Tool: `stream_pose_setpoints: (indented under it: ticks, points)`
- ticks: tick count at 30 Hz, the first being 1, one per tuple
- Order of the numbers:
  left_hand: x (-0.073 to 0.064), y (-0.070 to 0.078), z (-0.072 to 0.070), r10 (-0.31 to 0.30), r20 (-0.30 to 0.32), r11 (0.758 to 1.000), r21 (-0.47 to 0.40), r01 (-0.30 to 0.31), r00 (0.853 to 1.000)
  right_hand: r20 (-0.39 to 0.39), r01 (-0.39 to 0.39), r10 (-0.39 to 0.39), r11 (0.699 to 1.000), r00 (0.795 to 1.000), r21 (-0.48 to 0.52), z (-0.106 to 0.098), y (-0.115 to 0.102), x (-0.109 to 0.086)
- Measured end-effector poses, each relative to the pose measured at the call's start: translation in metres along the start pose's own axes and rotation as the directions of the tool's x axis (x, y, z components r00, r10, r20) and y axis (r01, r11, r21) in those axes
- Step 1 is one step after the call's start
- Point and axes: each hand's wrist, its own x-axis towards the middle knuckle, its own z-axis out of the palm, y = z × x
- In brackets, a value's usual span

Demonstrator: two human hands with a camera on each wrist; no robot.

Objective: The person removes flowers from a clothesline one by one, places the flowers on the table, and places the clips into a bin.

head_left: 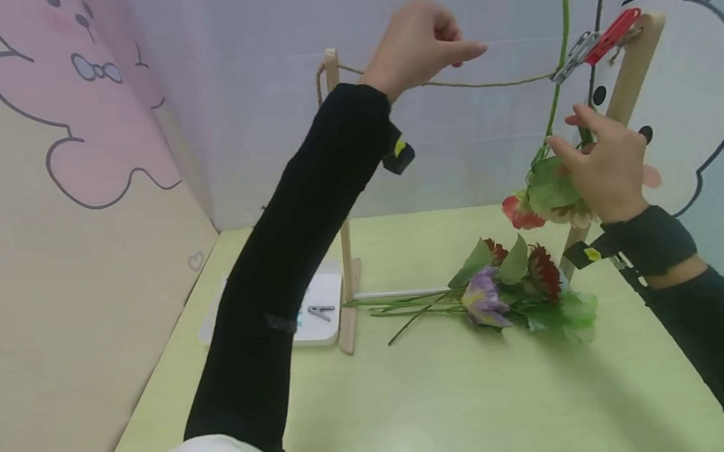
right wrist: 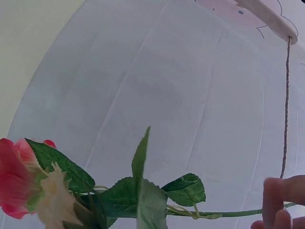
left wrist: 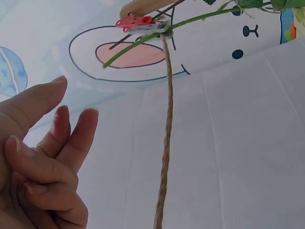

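A twine line [head_left: 490, 84] runs between two wooden posts. Near its right end, a red clip [head_left: 615, 35] and a silver metal clip [head_left: 574, 58] sit where a green stem [head_left: 565, 21] and a darker stem cross the line. Heads down below them hang a pink-red flower [head_left: 521, 214] and a cream flower [head_left: 573, 216] with green leaves. My right hand [head_left: 611, 165] is beside these stems, thumb and fingers apart, gripping nothing. Left of the clips, my left hand [head_left: 420, 45] is raised near the line, loosely bent fingers [left wrist: 83, 136] holding nothing.
Below the line, a purple flower [head_left: 484, 299] and dark red flowers [head_left: 544, 271] lie on the pale green table [head_left: 469, 398], stems leftward. Behind my left arm is a white tray [head_left: 328, 279] with a grey clip [head_left: 321, 312]. The wooden posts [head_left: 636, 68] flank the line.
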Motion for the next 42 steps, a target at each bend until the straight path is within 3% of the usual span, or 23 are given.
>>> stream_pose_setpoints:
  ticks: [5, 8, 11, 14, 19, 24, 27, 31, 38, 42]
  points:
    - [0.027, 0.03, 0.03, -0.072, 0.037, 0.997, 0.001, 0.072, 0.997, 0.082, -0.087, 0.087, 0.996, 0.993, -0.006, 0.002, -0.003, 0.008]
    - [0.041, 0.04, 0.046, -0.121, 0.063, 0.992, -0.014, 0.122, 0.991, 0.193, -0.163, 0.162, 0.987, 0.968, -0.009, 0.011, -0.003, 0.013]
    - [0.052, 0.044, 0.063, -0.189, 0.088, 0.976, -0.095, 0.197, 0.978, 0.263, -0.226, 0.224, 0.974, 0.938, -0.024, 0.021, -0.003, 0.013]
    - [0.061, 0.048, 0.077, -0.254, 0.097, 0.949, -0.168, 0.267, 0.962, 0.238, -0.272, 0.274, 0.961, 0.932, -0.043, 0.028, -0.005, 0.013]
    - [0.069, 0.061, 0.095, -0.323, 0.1, 0.909, -0.243, 0.338, 0.941, 0.072, -0.327, 0.327, 0.945, 0.942, -0.007, 0.032, -0.005, 0.018]
    - [0.067, 0.073, 0.099, -0.321, 0.071, 0.909, -0.256, 0.329, 0.944, -0.032, -0.368, 0.371, 0.927, 0.928, 0.075, 0.032, -0.005, 0.026]
    - [0.062, 0.073, 0.098, -0.279, 0.062, 0.927, -0.245, 0.286, 0.958, -0.006, -0.422, 0.431, 0.885, 0.902, 0.198, 0.03, -0.005, 0.028]
    - [0.057, 0.071, 0.094, -0.235, 0.065, 0.938, -0.248, 0.244, 0.97, 0.044, -0.44, 0.453, 0.832, 0.89, 0.337, 0.026, -0.003, 0.028]
    - [0.057, 0.074, 0.095, -0.235, 0.052, 0.928, -0.284, 0.239, 0.971, 0.037, -0.448, 0.463, 0.829, 0.886, 0.334, 0.021, -0.001, 0.027]
    - [0.055, 0.071, 0.096, -0.242, 0.025, 0.924, -0.298, 0.238, 0.97, 0.042, -0.435, 0.447, 0.837, 0.893, 0.334, 0.022, -0.003, 0.027]
